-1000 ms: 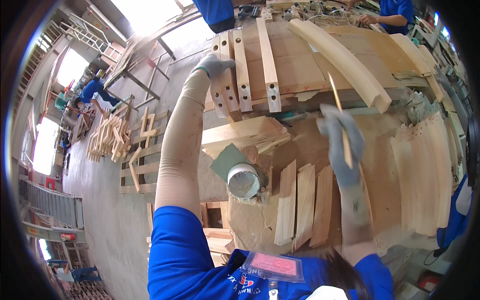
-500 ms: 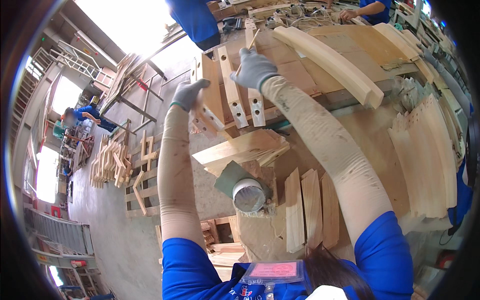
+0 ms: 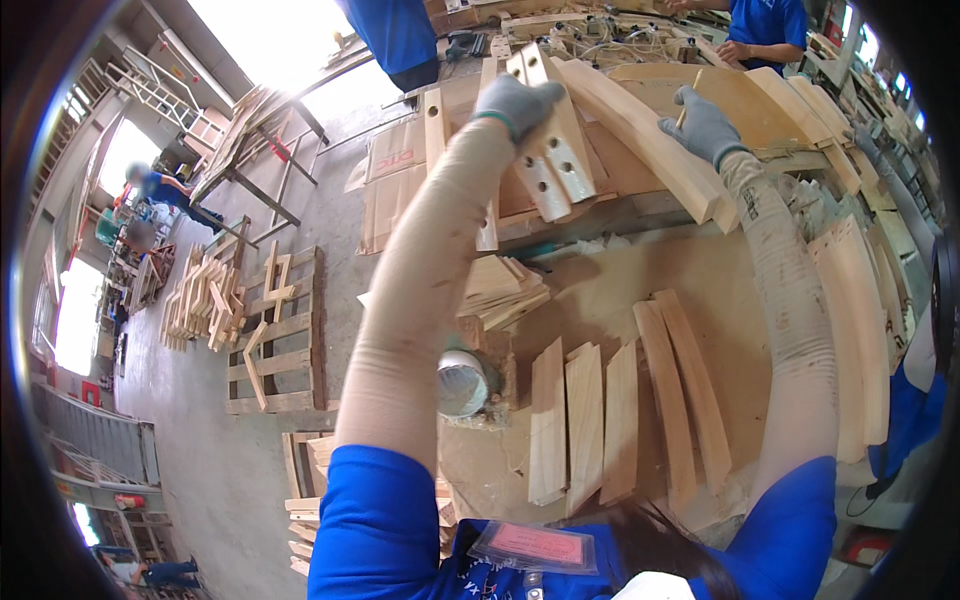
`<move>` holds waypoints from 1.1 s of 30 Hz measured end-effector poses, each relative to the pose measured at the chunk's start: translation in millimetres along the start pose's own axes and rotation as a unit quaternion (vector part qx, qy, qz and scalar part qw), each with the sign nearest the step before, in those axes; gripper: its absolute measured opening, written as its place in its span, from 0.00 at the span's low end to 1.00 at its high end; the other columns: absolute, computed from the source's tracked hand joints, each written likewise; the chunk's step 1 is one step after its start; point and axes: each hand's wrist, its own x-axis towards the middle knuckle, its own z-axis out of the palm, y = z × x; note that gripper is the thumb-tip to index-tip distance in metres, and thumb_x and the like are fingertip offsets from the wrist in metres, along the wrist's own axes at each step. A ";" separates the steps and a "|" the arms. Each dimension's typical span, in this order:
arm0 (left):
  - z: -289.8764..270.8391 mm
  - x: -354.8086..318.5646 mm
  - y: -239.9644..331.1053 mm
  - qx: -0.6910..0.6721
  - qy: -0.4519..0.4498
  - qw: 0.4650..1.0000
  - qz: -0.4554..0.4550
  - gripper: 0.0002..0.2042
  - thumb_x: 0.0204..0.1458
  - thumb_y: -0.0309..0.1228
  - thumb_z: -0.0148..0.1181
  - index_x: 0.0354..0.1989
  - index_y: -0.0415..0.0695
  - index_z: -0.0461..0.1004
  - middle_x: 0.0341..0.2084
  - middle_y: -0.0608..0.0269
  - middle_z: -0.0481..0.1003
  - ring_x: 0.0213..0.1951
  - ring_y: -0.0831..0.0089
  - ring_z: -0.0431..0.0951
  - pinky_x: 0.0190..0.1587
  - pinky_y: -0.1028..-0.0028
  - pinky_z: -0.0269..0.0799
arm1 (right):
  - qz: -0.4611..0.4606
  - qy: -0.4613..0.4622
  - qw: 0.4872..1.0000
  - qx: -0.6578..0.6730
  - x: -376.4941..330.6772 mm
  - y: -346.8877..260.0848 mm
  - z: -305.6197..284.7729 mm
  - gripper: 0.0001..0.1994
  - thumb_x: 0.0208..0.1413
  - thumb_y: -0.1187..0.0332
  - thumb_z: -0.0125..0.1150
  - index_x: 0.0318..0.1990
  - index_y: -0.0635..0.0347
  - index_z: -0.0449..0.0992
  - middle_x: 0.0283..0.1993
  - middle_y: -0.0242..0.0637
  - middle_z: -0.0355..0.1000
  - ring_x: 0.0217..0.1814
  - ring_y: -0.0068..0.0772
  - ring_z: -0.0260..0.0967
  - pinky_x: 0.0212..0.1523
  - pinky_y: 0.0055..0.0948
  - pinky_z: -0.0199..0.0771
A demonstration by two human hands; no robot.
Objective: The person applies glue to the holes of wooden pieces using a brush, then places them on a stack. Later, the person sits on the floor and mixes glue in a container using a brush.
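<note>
My left hand (image 3: 515, 105), in a grey glove, is closed on drilled wooden pieces (image 3: 570, 130) near the far edge of the bench. Dark round holes show in their pale, shiny ends. Off to the right, my right hand (image 3: 708, 130), gloved too, grips a thin wooden stick (image 3: 690, 97) that points up. What the stick's lower end looks like is hidden. Between the hands runs a long curved wooden rail (image 3: 640, 130). Another drilled strip (image 3: 434, 125) lies left of my left hand. A white tub (image 3: 462, 385) with pale contents stands close to my left forearm.
Several flat wooden slats (image 3: 603, 420) and two curved ones (image 3: 683, 390) lie on the near board. Stacked curved pieces (image 3: 850, 320) stand at the right. A pallet (image 3: 290, 350) rests on the floor at left. Co-workers in blue (image 3: 765, 30) are across the bench.
My left hand has swung right, carrying drilled pieces away from the left edge of the row. My right hand has moved right with the stick, past the long curved rail. The view has shifted slightly.
</note>
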 end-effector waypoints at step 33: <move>69.2 44.3 110.6 -0.131 0.215 0.965 0.067 0.37 0.44 0.39 0.55 0.59 0.28 0.50 0.41 0.36 0.73 0.46 0.49 0.74 0.50 0.64 0.69 | -0.119 0.124 0.985 -0.030 18.8 -36.0 -39.8 0.24 0.43 0.63 0.63 0.49 0.58 0.66 0.40 0.54 0.71 0.45 0.53 0.70 0.43 0.42 0.71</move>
